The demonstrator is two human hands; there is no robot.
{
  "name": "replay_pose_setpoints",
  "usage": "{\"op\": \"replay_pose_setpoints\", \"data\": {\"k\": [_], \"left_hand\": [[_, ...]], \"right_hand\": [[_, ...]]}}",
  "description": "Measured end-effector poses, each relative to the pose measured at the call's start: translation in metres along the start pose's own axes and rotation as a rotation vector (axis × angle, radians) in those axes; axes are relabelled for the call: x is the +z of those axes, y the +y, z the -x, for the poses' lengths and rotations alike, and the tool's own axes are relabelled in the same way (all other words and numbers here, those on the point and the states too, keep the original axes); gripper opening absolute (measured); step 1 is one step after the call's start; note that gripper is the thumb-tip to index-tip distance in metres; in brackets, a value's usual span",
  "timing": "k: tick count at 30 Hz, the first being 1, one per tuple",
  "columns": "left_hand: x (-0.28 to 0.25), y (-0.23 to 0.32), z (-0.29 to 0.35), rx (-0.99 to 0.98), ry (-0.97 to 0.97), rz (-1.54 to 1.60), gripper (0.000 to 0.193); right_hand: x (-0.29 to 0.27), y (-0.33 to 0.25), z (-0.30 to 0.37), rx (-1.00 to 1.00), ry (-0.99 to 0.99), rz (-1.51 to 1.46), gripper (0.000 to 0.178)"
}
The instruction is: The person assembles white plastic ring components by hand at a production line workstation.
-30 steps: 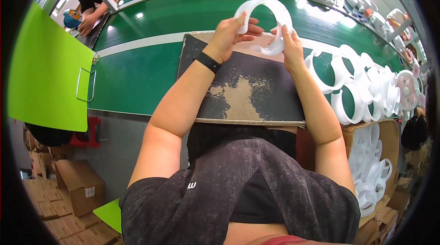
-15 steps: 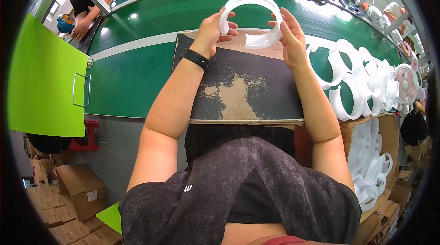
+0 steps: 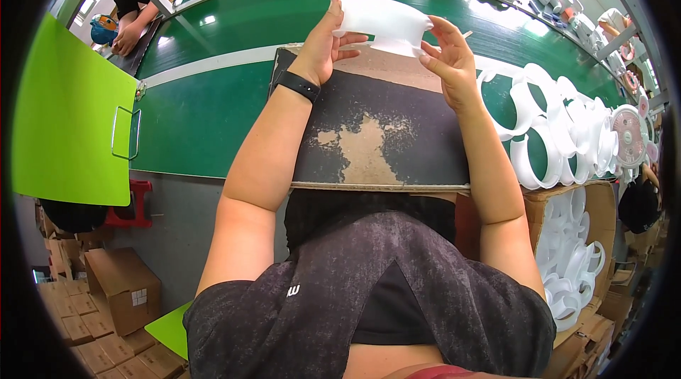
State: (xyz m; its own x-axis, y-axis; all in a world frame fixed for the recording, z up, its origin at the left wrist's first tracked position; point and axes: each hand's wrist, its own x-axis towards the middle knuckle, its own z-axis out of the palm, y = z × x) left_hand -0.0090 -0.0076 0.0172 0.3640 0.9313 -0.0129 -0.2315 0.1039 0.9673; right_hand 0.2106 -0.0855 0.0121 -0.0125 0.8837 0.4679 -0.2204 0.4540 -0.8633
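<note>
Beyond the far edge of the dark board [image 3: 429, 141], a curved white part [image 3: 385, 21] spans left to right. Your left hand [image 3: 318, 48] grips its left end, your right hand [image 3: 456, 68] its right, fingers half-curled.

You are wearing: one mottled charcoal short-sleeved top [image 3: 312, 258], V-fronted, bearing a small white marking [image 3: 293, 290]; one black inner layer [image 3: 397, 315]; one black wristband [image 3: 298, 85], left side.
</note>
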Motion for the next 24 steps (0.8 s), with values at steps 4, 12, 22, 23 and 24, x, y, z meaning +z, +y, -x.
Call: {"op": "replay_pose_setpoints", "data": {"k": [4, 12, 22, 23, 24], "left_hand": [[0.008, -0.002, 0.0, 0.003, -0.044, 0.06, 0.07], [0.008, -0.011, 0.001, 0.025, -0.064, 0.106, 0.076], [0.017, -0.013, 0.005, -0.091, 0.004, 0.063, 0.064], [0.018, -0.013, 0.004, -0.088, -0.001, 0.062, 0.064], [0.019, -0.013, 0.003, -0.094, 0.044, 0.07, 0.061]], "right_hand": [[-0.008, 0.003, -0.003, 0.015, 0.002, -0.13, 0.06], [-0.015, 0.01, -0.004, 0.129, 0.017, -0.572, 0.031], [-0.015, 0.024, 0.001, 0.231, 0.274, -0.631, 0.025], [-0.014, 0.025, 0.001, 0.225, 0.275, -0.63, 0.025], [-0.014, 0.026, 0.001, 0.206, 0.254, -0.578, 0.022]]}}
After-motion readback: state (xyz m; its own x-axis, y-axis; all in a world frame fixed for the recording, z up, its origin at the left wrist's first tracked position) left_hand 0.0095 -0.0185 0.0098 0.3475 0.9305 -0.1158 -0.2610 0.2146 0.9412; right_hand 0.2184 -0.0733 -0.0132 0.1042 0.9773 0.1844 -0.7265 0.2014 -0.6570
